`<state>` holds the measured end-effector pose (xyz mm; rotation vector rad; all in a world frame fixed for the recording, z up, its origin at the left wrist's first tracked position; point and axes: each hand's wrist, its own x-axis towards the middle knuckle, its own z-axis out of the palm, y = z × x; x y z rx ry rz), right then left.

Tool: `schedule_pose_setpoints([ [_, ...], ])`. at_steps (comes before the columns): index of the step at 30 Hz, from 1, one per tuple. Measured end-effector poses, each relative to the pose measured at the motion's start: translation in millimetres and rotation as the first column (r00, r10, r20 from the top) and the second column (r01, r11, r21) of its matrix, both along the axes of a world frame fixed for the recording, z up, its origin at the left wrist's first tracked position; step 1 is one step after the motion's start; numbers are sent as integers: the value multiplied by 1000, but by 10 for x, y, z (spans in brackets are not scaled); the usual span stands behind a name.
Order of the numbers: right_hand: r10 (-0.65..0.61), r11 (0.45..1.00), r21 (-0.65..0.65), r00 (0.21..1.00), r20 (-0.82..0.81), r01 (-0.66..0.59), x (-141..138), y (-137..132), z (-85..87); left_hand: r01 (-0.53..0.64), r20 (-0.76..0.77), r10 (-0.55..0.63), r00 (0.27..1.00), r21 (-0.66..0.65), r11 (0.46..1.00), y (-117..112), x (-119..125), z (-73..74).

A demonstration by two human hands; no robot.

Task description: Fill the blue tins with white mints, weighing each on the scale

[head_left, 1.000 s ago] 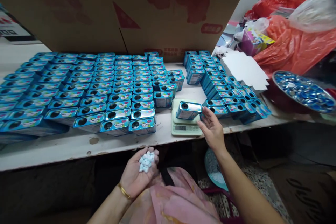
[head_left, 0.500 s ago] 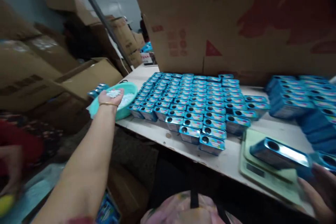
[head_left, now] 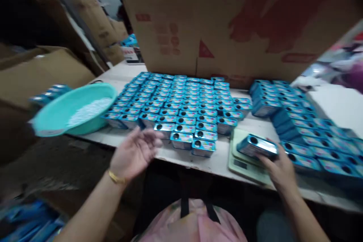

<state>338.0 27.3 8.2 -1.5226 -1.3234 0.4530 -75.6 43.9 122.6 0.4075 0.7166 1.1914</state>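
My right hand (head_left: 279, 170) grips a blue tin (head_left: 256, 146) lying on its side on the pale green scale (head_left: 241, 160). My left hand (head_left: 136, 153) hovers palm up in front of the table edge, fingers loosely spread, with nothing in it. Rows of blue tins (head_left: 181, 106) with round holes on top fill the white table (head_left: 207, 162). More blue tins (head_left: 312, 136) stand in rows to the right of the scale. A teal basin (head_left: 56, 115) with small white candies (head_left: 89, 109) sits at the table's left end.
A big cardboard sheet (head_left: 227, 19) stands behind the tins. Cardboard boxes (head_left: 42, 72) are stacked at the left. A white flat carton (head_left: 337, 104) lies at the far right. My pink clothing (head_left: 193, 223) shows at the bottom.
My left hand carried white candies to the teal basin, dropped them there, and has come back empty. My right hand has taken hold of the tin on the scale. The view swung left, then partly back.
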Motion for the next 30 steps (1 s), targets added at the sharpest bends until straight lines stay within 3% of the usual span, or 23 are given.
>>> schedule_pose_setpoints([
  [1,3,1000,-16,1000,-12,-3,4,16,30,149,56,-145,988,-77,986,-133,305,-150],
  [3,36,999,-12,999,16,-35,-4,10,123,319,211,-277,937,-201,926,-336,884,-426],
  [7,129,988,47,946,298,-149,-91,-143,451,437,432,-292,853,-287,852,-388,1769,-786],
  [10,247,934,52,745,619,-353,-215,-276,746,416,460,-255,850,-292,861,-226,2131,-888],
  [13,306,865,-41,463,832,-500,-346,-340,944,337,476,-159,865,-316,887,-90,2305,-929],
  [16,300,826,-92,296,907,-556,-419,-350,987,308,478,-107,872,-365,879,-32,2370,-972],
  [18,292,819,-91,274,916,-567,-431,-349,959,308,472,-105,876,-377,873,-16,2377,-1003],
  [22,283,829,-62,321,904,-555,-416,-348,884,320,468,-116,876,-383,867,11,2378,-1037],
  [30,221,885,-42,340,914,-464,-353,-338,807,305,460,-101,882,-394,867,49,2454,-1030],
])
